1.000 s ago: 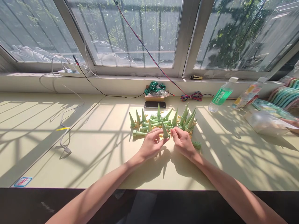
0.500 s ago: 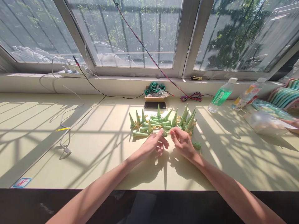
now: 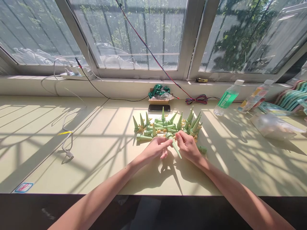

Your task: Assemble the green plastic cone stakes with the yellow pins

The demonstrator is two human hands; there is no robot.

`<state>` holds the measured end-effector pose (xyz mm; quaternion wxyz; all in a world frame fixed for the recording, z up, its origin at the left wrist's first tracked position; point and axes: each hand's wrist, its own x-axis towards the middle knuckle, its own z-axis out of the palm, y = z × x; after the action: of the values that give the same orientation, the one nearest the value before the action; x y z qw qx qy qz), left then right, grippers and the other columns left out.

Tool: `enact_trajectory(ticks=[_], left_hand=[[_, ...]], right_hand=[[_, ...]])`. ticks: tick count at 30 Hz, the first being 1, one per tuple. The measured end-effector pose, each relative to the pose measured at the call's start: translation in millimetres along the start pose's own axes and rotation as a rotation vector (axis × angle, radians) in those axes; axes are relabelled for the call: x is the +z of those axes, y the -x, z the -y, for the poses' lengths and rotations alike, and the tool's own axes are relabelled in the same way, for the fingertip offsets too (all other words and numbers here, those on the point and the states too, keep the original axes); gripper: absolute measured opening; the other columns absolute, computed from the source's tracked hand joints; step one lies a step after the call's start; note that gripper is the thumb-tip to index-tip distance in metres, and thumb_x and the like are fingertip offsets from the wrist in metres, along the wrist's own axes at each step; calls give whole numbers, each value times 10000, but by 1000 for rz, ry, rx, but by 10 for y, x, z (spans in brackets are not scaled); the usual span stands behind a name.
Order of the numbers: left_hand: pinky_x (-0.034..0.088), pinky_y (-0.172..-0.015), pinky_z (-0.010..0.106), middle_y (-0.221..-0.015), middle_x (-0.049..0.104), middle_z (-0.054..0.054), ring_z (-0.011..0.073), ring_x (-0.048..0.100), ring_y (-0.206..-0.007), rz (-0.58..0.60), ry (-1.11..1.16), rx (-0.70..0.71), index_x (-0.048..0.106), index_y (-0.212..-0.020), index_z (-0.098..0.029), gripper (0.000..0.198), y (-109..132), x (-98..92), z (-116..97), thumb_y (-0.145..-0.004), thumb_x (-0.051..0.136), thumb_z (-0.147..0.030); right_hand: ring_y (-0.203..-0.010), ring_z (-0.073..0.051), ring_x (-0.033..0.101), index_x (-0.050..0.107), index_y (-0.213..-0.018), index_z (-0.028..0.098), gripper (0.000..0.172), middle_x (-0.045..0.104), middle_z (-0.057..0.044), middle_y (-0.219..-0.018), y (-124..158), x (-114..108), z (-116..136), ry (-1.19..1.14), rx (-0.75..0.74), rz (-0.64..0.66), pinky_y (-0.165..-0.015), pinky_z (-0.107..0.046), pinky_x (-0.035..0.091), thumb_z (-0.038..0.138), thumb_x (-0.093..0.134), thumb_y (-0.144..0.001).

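A green plastic plant watering spike (image 3: 176, 148) is between my two hands, its pointed tip tilted down toward me and to the right. My left hand (image 3: 157, 148) has thumb and fingers closed on the spike just below its collar. Beside the collar, my right hand (image 3: 188, 145) pinches at the spike's side; its fingers hide the exact part gripped. Behind both hands lies a group of similar green spikes (image 3: 163, 115) with small yellow-orange valves, several standing point up and others lying flat. A loose green threaded piece (image 3: 202, 149) rests by my right wrist.
A black phone (image 3: 159, 108) lies behind the spikes, before a small cardboard box (image 3: 158, 101) holding green and clear wrappers. Two bottles, one green-labelled (image 3: 225, 99), stand at the right near a plastic bag (image 3: 272, 126). A white cable (image 3: 64, 137) trails at left.
The spike has swung so its pointed end now shows between my hands, tip toward lower right. My left fingers have closed onto it; my right hand has barely moved.
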<state>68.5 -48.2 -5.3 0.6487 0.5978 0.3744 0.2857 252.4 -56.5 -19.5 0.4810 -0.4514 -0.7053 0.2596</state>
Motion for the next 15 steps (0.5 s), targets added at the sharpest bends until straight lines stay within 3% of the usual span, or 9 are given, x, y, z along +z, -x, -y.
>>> enact_trajectory(ticks=[7,12,15], left_hand=[[365,-419,211,-582,523,-54,93,483,-437,-197,-186,70,551,-1001,-150,422,26,81,-40,-777,753,-445],[459,-500,219,-815,536,1,87,517,-568,-285,-292,313,563,-878,-158,331,-10,79,17,-764,756,-403],[466,-496,218,-909,575,28,86,535,-575,-333,-281,316,573,-962,-165,355,-20,81,14,-781,739,-421]], right_hand=[[-525,-115,366,334,-665,220,408,393,37,-593,-15,-1,9,22,11,3,-520,-261,306,412,387,-1021],[-519,-110,379,358,-670,216,400,416,35,-593,-22,11,21,13,11,-15,-517,-257,310,402,392,-1022],[-520,-111,389,411,-689,210,380,431,35,-595,-15,13,23,7,8,-48,-523,-255,319,394,404,-1021]])
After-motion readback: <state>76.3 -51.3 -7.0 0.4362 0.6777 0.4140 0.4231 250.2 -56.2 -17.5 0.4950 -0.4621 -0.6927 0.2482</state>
